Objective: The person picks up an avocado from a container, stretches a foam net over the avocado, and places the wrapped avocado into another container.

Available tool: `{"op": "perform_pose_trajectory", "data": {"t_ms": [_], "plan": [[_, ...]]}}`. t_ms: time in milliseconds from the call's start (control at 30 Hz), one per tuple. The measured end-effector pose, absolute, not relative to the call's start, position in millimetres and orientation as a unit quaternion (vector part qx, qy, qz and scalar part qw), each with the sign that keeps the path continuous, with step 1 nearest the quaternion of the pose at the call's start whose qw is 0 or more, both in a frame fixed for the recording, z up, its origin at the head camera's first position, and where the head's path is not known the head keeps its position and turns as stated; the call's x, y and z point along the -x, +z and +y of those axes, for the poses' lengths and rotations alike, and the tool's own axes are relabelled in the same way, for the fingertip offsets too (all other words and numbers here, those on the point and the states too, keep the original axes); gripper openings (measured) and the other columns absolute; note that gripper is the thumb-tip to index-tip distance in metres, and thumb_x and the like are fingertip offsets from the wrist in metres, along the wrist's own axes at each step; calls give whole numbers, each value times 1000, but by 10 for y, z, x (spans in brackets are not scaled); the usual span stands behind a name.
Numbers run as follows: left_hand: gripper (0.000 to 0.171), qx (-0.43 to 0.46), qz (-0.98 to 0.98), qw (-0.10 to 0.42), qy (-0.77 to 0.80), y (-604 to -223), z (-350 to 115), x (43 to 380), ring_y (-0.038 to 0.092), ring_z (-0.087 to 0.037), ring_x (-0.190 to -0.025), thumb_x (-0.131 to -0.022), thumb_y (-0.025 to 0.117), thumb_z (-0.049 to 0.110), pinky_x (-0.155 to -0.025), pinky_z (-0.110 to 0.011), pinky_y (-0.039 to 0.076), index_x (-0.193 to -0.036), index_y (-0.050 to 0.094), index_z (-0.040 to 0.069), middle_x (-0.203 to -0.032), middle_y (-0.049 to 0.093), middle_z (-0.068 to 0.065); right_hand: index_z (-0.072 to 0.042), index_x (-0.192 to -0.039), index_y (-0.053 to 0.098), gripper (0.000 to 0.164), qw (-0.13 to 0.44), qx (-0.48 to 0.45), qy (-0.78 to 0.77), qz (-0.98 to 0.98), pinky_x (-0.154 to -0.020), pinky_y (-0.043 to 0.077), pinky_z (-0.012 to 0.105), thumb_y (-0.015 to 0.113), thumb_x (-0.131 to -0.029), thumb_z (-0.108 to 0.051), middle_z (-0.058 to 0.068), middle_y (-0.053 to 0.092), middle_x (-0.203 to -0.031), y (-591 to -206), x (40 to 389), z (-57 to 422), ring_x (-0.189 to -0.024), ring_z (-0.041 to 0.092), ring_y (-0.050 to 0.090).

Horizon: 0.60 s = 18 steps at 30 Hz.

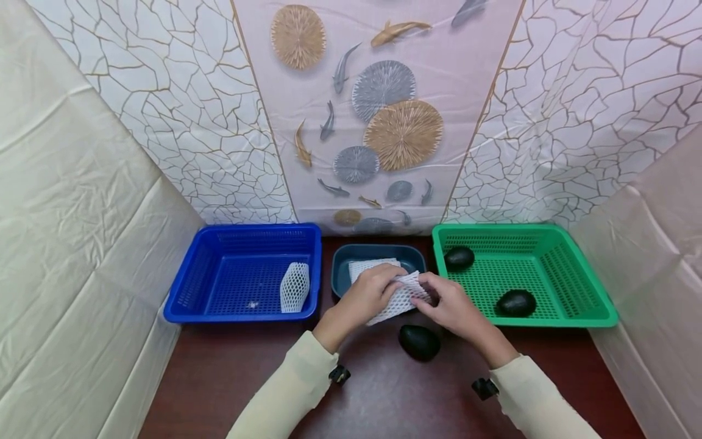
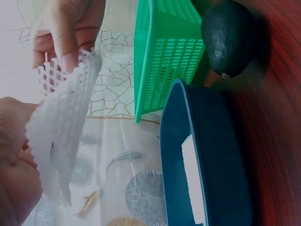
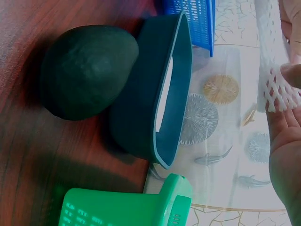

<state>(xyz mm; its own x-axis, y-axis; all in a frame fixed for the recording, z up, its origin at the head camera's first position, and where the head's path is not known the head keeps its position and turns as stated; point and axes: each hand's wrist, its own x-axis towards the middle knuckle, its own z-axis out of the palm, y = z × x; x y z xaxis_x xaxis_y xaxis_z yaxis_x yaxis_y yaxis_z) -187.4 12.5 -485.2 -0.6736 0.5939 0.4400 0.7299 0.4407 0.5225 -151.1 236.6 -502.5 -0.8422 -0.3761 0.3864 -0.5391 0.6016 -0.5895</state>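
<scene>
Both hands hold a white foam net sleeve (image 1: 396, 303) above the front edge of a dark teal tray (image 1: 338, 277). The left hand (image 1: 366, 297) grips one side of it, and the right hand (image 1: 454, 306) pinches its right end between thumb and fingers. Seen from the left wrist, the netting (image 2: 63, 122) is flattened, with its end slightly spread at the right fingers. A dark avocado (image 1: 419, 342) lies on the table just below the hands. More white netting (image 1: 362, 266) lies inside the tray.
At the left stands a blue basket (image 1: 189, 317) with a netted piece (image 1: 295, 286) and a small white scrap (image 1: 253, 304) inside. A green basket (image 1: 602, 320) at the right holds two avocados, one at the back (image 1: 459, 258), one near the front (image 1: 516, 303). Fabric walls enclose the table.
</scene>
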Motion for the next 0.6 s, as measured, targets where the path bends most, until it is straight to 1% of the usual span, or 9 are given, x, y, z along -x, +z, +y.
{"op": "perform_pose_trajectory", "data": {"t_ms": [67,167,300,400,600], "plan": [[19,385,-843,105,-361,-4860,111,1878,70,-21,-114,-101,64,9,-102,-36,54,-119,72,6,-121,74,-9,-12,-114,65,32,82,-247,368,-893,-67,55,26,83,-87,-10,-2,69,-95,-5028,1497,2356,-77,2,60],[16,370,-843,116,-372,-4864,77,1880,70,-22,-114,-101,65,9,-102,-37,55,-115,72,7,-119,74,-9,-14,-107,66,25,51,-248,359,-898,-69,58,29,82,-88,-11,-4,70,-94,-5064,1486,2348,-79,2,63],[14,348,-848,114,-383,-4860,23,1881,70,-22,-111,-101,66,9,-100,-37,56,-113,72,7,-118,74,-9,-17,-98,67,20,51,-280,332,-899,-69,58,27,82,-88,-10,-7,70,-90,-5141,1493,2345,-79,1,65],[14,336,-853,106,-386,-4864,-15,1888,70,-22,-108,-101,66,9,-96,-37,57,-113,72,8,-117,74,-9,-17,-100,70,20,59,-299,326,-895,-70,58,25,82,-87,-8,-7,72,-93,-5198,1502,2346,-82,1,67],[15,325,-855,102,-392,-4874,-79,1914,71,-22,-105,-100,67,9,-92,-37,59,-113,73,7,-115,74,-10,-20,-102,70,18,41,-294,318,-900,-72,58,24,79,-90,-11,-10,71,-94,-5280,1504,2360,-82,-1,63]]}}
